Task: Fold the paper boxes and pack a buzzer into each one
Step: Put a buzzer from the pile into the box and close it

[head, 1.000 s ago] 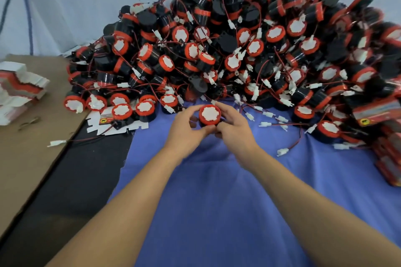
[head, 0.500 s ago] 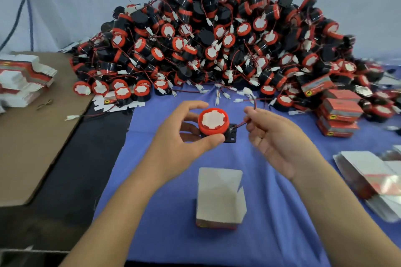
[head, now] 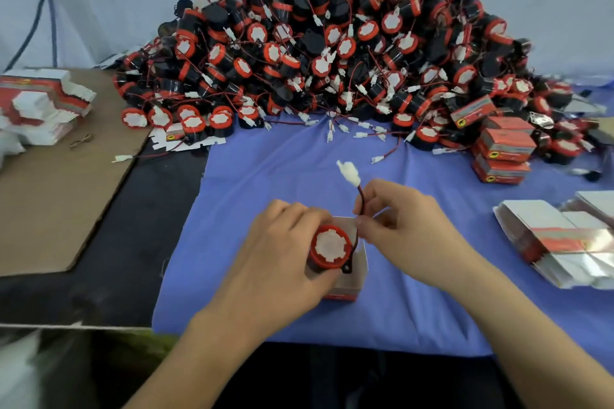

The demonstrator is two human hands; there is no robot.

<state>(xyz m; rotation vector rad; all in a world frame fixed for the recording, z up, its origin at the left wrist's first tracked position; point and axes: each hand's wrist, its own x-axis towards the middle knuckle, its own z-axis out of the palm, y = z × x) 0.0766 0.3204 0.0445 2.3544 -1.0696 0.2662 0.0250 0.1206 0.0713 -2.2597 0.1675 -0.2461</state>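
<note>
My left hand (head: pixel 279 252) grips a round buzzer (head: pixel 330 247) with a red rim and white face, holding it right over the open top of a small white and red paper box (head: pixel 354 276) that stands on the blue cloth. My right hand (head: pixel 403 226) pinches the buzzer's red and black wire (head: pixel 360 197), whose white connector (head: pixel 349 174) sticks up above my fingers. Most of the box is hidden behind the buzzer and my left hand.
A large heap of buzzers (head: pixel 332 53) with loose wires fills the back of the blue cloth (head: pixel 282 176). Closed red boxes (head: pixel 503 149) stack at the right, flat box blanks (head: pixel 564 242) lie at the right edge and more blanks (head: pixel 36 103) on brown cardboard (head: pixel 50 202) at left.
Both hands came back from the heap with one buzzer. The left hand lowered it down onto the open box, and the right hand took hold of its wire and lifted the connector.
</note>
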